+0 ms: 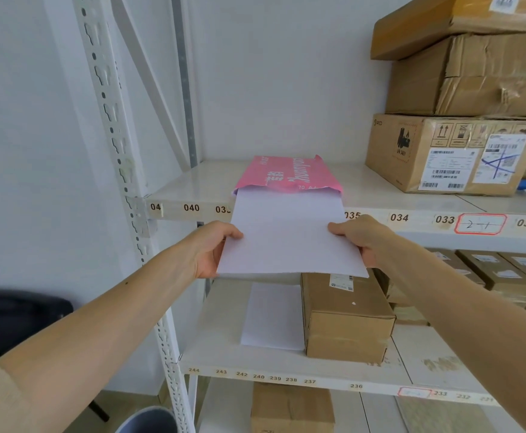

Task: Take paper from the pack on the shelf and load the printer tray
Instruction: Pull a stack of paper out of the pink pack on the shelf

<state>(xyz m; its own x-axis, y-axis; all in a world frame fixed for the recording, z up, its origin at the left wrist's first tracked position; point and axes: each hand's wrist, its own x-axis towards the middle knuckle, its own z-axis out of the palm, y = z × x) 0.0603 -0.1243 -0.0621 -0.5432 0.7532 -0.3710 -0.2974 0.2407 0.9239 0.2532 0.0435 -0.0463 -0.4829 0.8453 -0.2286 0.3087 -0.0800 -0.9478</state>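
Note:
A pink paper pack [286, 175] lies on the upper shelf [193, 189] with its near end torn open. A stack of white paper [290, 235] sticks out of that opening, past the shelf's front edge. My left hand [215, 248] grips the stack's near left corner, thumb on top. My right hand [360, 239] grips the near right edge the same way. The stack's far end is still inside the pack. No printer is in view.
Taped cardboard boxes [452, 151] are piled at the upper shelf's right. On the shelf below lie a loose white sheet [272, 317] and a brown box [346, 317], with more boxes [505, 276] to the right. A white upright post [130, 195] stands left.

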